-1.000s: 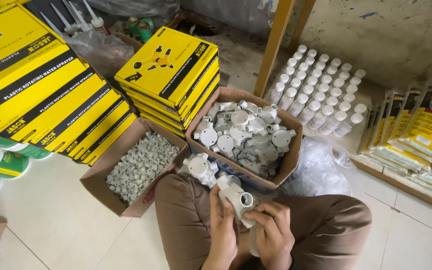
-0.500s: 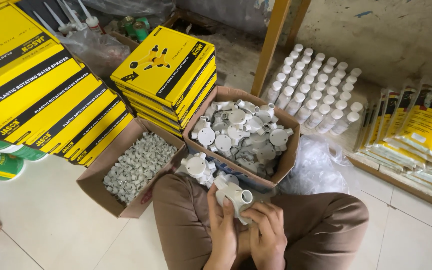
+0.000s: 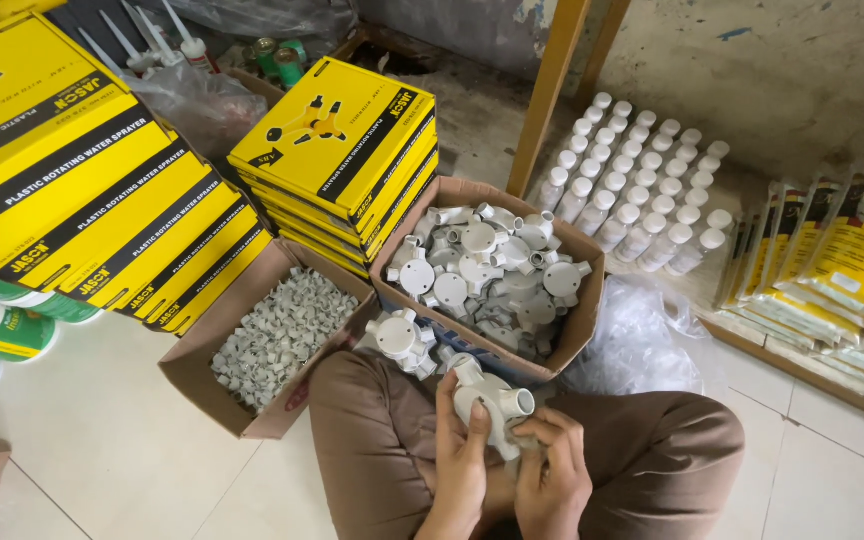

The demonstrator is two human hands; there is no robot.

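Both of my hands hold one white round plastic junction box (image 3: 489, 397) with short pipe outlets, over my lap. My left hand (image 3: 459, 458) grips its left side with the thumb on its face. My right hand (image 3: 555, 467) pinches its lower right edge. Just beyond it, several more white junction boxes (image 3: 399, 338) lie loose against my knee. Behind them stands an open cardboard box (image 3: 574, 340) heaped with the same white fittings.
To the left, a second cardboard box (image 3: 197, 385) holds small grey plastic clips. Stacks of flat yellow boxes (image 3: 337, 140) stand behind and at far left. White-capped bottles (image 3: 642, 190) stand in rows at back right, yellow packets (image 3: 852, 270) at the right, crumpled clear plastic (image 3: 637, 340) beside my knee.
My hands have turned the junction box slightly and hold it a little lower on my lap. The view has shifted a little; nothing else moved.
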